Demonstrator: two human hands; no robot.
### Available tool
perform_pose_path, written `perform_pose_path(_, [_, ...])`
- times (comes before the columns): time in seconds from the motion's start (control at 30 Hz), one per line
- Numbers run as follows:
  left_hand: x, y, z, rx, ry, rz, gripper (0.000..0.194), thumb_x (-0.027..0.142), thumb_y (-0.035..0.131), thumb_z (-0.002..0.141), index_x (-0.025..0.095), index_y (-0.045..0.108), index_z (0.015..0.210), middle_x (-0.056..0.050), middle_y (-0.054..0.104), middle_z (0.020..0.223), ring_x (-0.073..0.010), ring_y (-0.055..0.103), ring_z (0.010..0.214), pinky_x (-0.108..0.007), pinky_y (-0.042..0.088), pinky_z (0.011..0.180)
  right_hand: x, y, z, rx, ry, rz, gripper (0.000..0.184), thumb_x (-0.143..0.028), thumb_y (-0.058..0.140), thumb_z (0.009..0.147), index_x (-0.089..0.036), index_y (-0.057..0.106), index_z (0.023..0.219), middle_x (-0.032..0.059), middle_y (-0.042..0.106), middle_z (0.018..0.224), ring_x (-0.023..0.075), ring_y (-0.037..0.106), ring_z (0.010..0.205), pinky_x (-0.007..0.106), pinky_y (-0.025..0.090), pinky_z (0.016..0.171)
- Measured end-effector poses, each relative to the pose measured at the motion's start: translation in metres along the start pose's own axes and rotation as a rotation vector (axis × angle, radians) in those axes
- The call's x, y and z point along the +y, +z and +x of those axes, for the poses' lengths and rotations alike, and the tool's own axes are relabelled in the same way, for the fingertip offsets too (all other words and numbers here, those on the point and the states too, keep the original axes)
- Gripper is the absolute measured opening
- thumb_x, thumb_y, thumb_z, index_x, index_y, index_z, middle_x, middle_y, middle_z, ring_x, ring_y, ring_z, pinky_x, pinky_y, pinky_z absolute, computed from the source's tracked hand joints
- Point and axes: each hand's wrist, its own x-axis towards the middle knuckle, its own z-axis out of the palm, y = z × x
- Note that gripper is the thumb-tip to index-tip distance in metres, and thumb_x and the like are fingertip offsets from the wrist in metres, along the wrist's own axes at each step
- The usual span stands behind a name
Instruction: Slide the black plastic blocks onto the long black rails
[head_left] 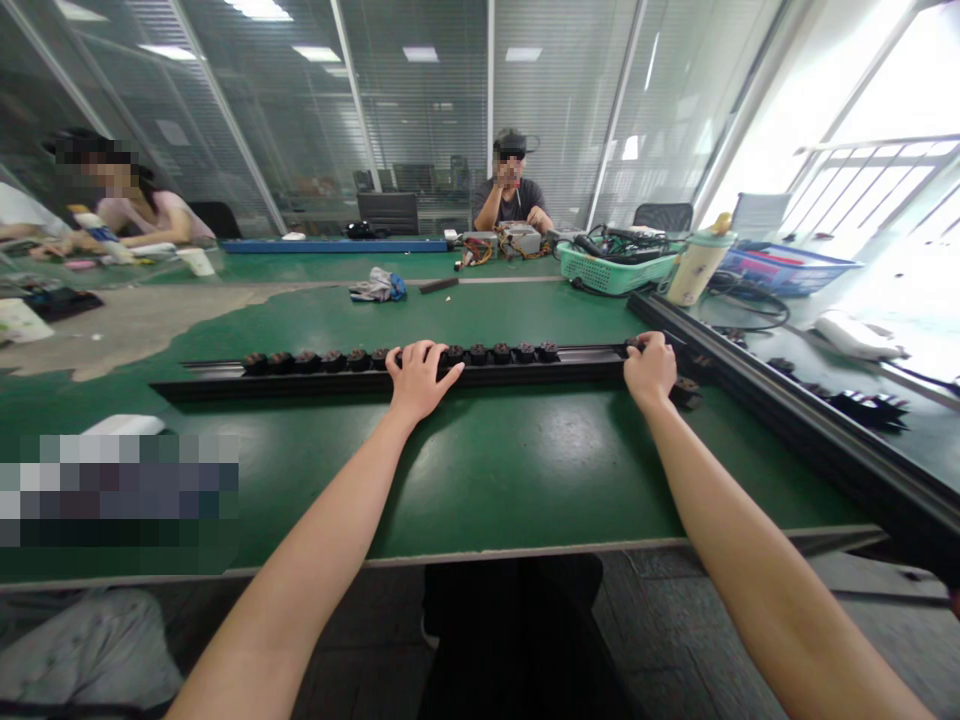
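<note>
A long black metal rail (pixel 390 382) lies across the green workbench (pixel 540 470), carrying a row of several round dark parts (pixel 480 353). My left hand (pixel 420 380) lies over the rail's middle, its fingers spread across the row and hiding a few parts. My right hand (pixel 649 368) curls over the rail's right end. Beside that hand, a loose round dark part (pixel 686 392) sits just off the rail.
A second black rail (pixel 810 440) runs along the bench's right side, with dark parts beyond it. Farther off are a wadded cloth (pixel 377 286), a green basket of cables (pixel 615 268), a bottle (pixel 697 268), electronics, and two seated people.
</note>
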Motion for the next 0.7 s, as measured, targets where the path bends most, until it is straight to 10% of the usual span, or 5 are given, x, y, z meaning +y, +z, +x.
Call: perform_pose_path(0.7, [0.0027, -0.0031, -0.0004, -0.01, -0.001, 0.016, 0.045, 0.054, 0.048, 0.102, 0.027, 0.065, 0.134, -0.013, 0.06, 0.141, -0.0328, 0.047, 0.137, -0.057, 0.018, 0.123, 0.0044, -0.0003, 0.0018, -0.006, 0.008, -0.031, 0.035, -0.017, 0.048, 0.088, -0.016, 0.058, 0.121, 0.0163, 0.066, 0.107, 0.032, 0.055, 0.11, 0.047, 0.044, 0.1])
